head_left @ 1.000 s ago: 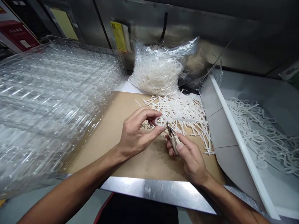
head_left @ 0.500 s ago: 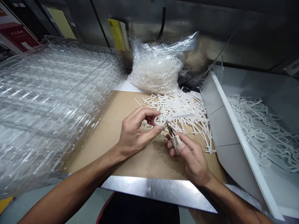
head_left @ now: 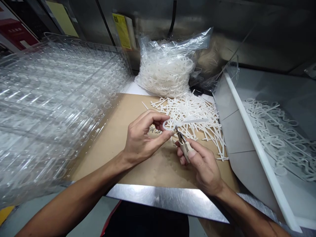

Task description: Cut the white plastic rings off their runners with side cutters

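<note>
My left hand [head_left: 142, 138] pinches a white plastic ring piece [head_left: 170, 124] with a long stem that points right, held above a brown cardboard sheet [head_left: 118, 141]. My right hand [head_left: 201, 163] grips small cutting pliers [head_left: 182, 143] with beige handles. The pliers' tip meets the piece right beside the ring. Just behind the hands lies a loose pile of white plastic offcuts [head_left: 195, 115].
A clear bag of white rings [head_left: 165, 70] stands at the back. Stacked clear plastic trays [head_left: 49, 105] fill the left. A white bin [head_left: 249, 131] on the right holds several white ring pieces [head_left: 278, 135]. A steel table edge [head_left: 168, 200] runs in front.
Both hands keep the same grips with the pliers at the ring. They sit a little higher in the picture, as does everything else in view.
</note>
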A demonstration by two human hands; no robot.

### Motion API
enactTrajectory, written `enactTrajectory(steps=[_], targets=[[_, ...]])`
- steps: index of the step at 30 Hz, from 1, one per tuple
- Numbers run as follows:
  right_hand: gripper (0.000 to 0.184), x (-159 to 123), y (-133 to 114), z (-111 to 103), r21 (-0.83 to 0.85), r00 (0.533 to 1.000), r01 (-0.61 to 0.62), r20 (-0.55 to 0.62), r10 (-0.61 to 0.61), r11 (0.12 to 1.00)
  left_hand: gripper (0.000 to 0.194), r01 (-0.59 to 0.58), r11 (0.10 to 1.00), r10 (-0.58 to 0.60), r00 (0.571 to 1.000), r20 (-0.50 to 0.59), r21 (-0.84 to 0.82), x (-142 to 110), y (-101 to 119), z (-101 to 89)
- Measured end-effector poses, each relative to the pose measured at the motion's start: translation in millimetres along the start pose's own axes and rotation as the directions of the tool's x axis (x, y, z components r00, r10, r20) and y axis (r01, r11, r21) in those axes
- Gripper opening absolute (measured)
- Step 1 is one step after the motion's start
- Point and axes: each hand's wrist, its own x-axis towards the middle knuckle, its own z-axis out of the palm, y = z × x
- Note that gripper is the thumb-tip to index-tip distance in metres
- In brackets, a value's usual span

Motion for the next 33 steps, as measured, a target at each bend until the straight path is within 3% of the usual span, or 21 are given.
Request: enactTrajectory(steps=[33], targets=[[0.035, -0.2, -0.4, -0.2, -0.049, 1.0, -0.006, -0.024, 0.004, 0.999, 0.032, -0.12, 0.99, 0.117, 0.992, 0.047, 0.078, 3.2, 1.8, -1.4]])
